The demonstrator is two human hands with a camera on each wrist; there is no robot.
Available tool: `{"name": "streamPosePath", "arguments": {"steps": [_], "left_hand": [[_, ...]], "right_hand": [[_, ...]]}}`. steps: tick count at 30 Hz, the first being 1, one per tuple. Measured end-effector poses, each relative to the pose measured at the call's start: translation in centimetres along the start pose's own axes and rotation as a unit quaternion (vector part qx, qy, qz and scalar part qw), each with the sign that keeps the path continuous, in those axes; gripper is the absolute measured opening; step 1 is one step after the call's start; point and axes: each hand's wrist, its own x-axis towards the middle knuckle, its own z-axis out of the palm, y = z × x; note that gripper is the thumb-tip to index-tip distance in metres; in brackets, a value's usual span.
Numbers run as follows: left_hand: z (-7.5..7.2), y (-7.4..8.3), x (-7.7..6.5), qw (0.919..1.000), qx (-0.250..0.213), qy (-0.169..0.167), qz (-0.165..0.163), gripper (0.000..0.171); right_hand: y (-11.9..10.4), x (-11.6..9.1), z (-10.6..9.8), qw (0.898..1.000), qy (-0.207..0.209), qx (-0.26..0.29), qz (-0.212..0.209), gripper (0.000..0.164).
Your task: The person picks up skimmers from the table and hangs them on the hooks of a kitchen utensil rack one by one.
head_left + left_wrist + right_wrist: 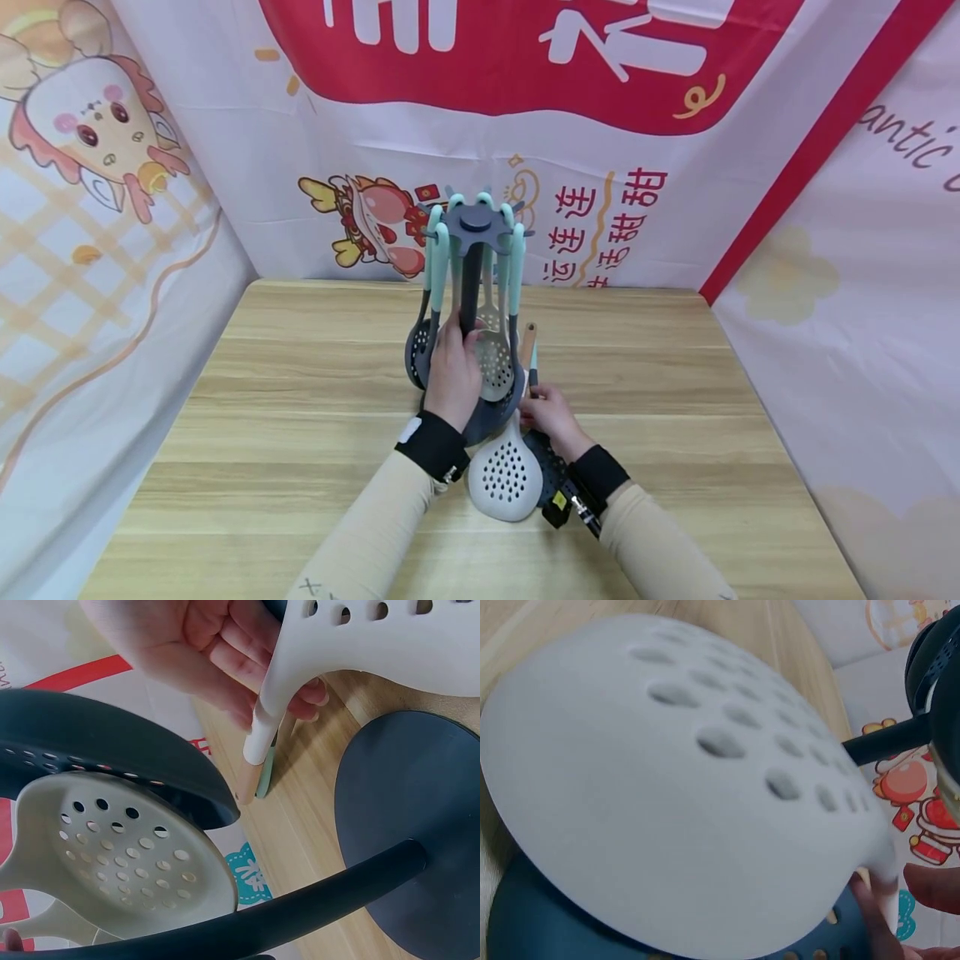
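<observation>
My left hand [453, 371] grips the dark pole [470, 283] of a kitchen utensil stand. Mint-handled utensils hang around its top [476, 223], among them a pale skimmer [495, 367] and dark ladle-like pieces. The round dark base [397, 802] shows in the left wrist view. Right of the stand, my right hand [555, 417] has its fingers curled at the neck of a white skimmer [506, 479] with a wooden handle [528, 342]. Under that skimmer lies a dark perforated utensil [546, 454], its mint handle [534, 358] alongside the wooden one.
The wood-grain table [300, 467] extends to both sides of the stand. A printed cloth backdrop [360, 142] rises behind its far edge, and cloth panels flank it left and right.
</observation>
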Motion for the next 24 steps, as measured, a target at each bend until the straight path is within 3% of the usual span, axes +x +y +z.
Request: {"name": "streamPosePath", "arguments": {"steps": [12, 24], "left_hand": [[-0.1, 0.2, 0.1, 0.9999, -0.009, -0.002, -0.005, 0.045], [0.0, 0.2, -0.1, 0.9997, -0.016, -0.007, -0.015, 0.046]], "right_hand": [[0.5, 0.6, 0.4, 0.998, 0.024, -0.05, -0.026, 0.02], [1.1, 0.3, 0.5, 0.998, 0.023, -0.05, -0.027, 0.022]]}}
